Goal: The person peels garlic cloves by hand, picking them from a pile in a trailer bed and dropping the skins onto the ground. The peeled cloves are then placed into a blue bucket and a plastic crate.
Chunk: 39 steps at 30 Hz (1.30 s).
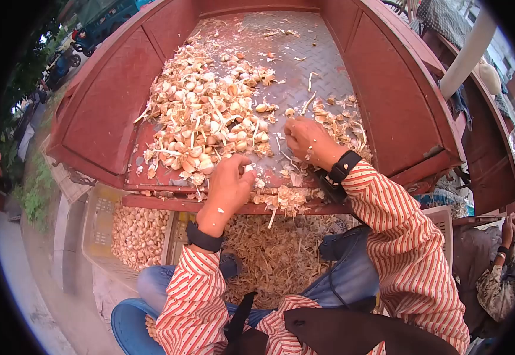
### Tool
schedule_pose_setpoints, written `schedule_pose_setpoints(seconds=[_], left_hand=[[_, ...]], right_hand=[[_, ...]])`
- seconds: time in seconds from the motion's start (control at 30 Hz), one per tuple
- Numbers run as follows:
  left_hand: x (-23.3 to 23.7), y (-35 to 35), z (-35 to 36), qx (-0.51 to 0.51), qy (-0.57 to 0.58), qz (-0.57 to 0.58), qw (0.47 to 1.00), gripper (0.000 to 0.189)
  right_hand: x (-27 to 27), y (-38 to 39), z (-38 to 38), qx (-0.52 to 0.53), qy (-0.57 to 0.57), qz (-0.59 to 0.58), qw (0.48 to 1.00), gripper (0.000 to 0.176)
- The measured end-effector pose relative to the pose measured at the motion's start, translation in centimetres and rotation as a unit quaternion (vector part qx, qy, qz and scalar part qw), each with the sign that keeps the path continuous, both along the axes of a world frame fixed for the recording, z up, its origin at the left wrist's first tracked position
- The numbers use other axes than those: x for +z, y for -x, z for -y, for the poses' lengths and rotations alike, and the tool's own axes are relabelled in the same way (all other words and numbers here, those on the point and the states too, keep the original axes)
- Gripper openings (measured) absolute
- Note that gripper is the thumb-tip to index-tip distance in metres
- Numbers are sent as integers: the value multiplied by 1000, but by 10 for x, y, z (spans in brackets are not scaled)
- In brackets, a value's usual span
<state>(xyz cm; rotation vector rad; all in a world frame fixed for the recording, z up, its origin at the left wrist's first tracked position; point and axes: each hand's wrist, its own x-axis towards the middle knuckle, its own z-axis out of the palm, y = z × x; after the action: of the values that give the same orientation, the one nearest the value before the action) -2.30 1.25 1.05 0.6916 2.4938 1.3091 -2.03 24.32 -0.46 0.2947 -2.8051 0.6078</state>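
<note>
My left hand (229, 188) is closed in a pinch at the front edge of the red metal truck bed, with a small white bit (248, 168) at the thumb tip. Beside it lies a broad heap of garlic cloves (207, 118), mixed with papery skins and dry stalks. My right hand (312, 142) is over the bed with its fingers curled down, their tips hidden. A single garlic clove (289, 112) shows just beyond its knuckles. Loose garlic skins (337, 121) lie to the right of that hand.
Red side walls (399, 89) flank the bed. Below its edge, a plastic crate (101, 228) holds garlic cloves (139, 236), and skins (275, 254) cover the ground between my legs. A blue bucket (128, 325) stands at lower left. Another person's hand (509, 231) shows at right.
</note>
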Motion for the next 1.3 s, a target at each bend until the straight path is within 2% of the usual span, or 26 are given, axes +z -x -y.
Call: schedule_pose_setpoints(seconds=[0.03, 0.07, 0.17, 0.2, 0.27, 0.37, 0.4, 0.43, 0.47, 0.5, 0.53, 0.63, 0.73, 0.8, 0.9, 1.03, 1.17, 1.3], left_hand=[[0, -1, 5, 6, -76, 112, 991, 23], [15, -9, 8, 8, -199, 239, 950, 23], [35, -32, 20, -13, -429, 375, 822, 24], [40, -39, 25, -26, -466, 393, 792, 26], [68, -66, 34, -54, -503, 397, 766, 25], [125, -117, 46, -226, -516, 425, 709, 22], [132, -129, 44, -301, -528, 395, 689, 21], [135, -137, 38, -330, -579, 374, 645, 21], [138, -145, 32, -361, -627, 355, 592, 23], [141, -153, 26, -394, -668, 338, 533, 26], [138, -171, 21, -364, -710, 358, 485, 27], [137, -192, 10, -326, -768, 382, 397, 28], [139, -203, 2, -303, -787, 370, 389, 27], [143, -214, 1, -266, -797, 401, 365, 27], [138, -217, -5, -276, -799, 400, 353, 27], [133, -202, -5, -320, -776, 395, 373, 28], [140, -205, -5, -262, -793, 421, 355, 28], [133, -203, 4, -252, -786, 440, 353, 26]], right_hand=[[1, 4, -6, -28, 18, -26, 999, 10], [5, 15, -12, -55, 8, -40, 998, 9], [5, 54, -29, -95, -29, -46, 994, 9], [1, 63, -31, -69, -56, -3, 996, 9], [-4, 74, -34, -17, -108, 79, 991, 10], [-6, 69, -29, 27, -107, 63, 992, 13], [-6, 65, -29, 38, -98, 59, 993, 10], [0, 56, -21, 14, 39, 123, 992, 9], [7, 46, -15, -13, 172, 182, 968, 9], [15, 37, -10, -39, 300, 234, 924, 10], [18, 30, -6, -42, 415, 271, 868, 11], [20, 9, -1, 44, 631, 332, 699, 11], [26, -14, 16, 82, 695, 324, 636, 16], [29, -23, 26, 94, 722, 327, 603, 17], [32, -29, 33, 109, 721, 323, 604, 16], [28, -30, 34, 85, 686, 326, 645, 12], [25, -34, 41, 52, 664, 331, 669, 10], [32, -31, 40, 19, 680, 324, 657, 11]])
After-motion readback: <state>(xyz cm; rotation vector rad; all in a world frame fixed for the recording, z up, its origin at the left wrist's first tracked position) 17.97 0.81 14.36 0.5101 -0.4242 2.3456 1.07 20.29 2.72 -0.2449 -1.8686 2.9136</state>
